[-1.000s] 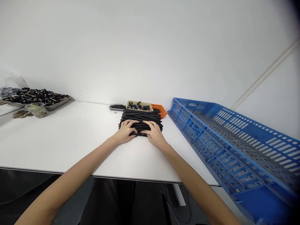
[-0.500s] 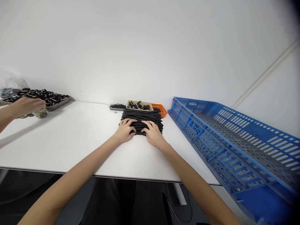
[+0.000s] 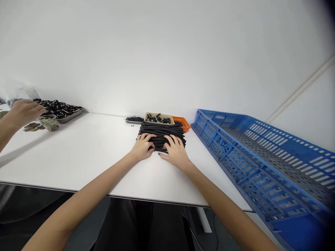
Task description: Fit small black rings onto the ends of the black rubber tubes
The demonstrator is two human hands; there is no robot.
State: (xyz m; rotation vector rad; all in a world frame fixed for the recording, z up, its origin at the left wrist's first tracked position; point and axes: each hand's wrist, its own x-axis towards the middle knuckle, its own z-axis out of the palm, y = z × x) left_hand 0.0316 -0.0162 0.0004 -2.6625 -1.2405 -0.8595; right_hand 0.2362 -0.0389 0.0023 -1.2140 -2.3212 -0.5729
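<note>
A flat pile of black tubes (image 3: 163,129), lying side by side, is on the white table (image 3: 86,157) in front of me. My left hand (image 3: 143,146) is over the pile's near left part, its fingers bent across the tubes and its thumb against the front edge. On the near right part rests my right hand (image 3: 176,150). Its fingers are spread on top of the tubes, and its thumb points left at the pile's front edge. Some of the near tubes are hidden under both hands.
Behind the pile stand a cream tray (image 3: 172,118) of small dark parts, a grey tray (image 3: 131,122) of black rings and an orange basket (image 3: 186,124). A large blue crate (image 3: 235,153) borders the right. At left, a co-worker's hand (image 3: 24,112) is above a clear cup (image 3: 52,124).
My right thumb has moved back from the tubes toward me and its fingers have shifted. The left hand stays on the pile. The co-worker's hand has lifted off the cup. The view has shifted slightly.
</note>
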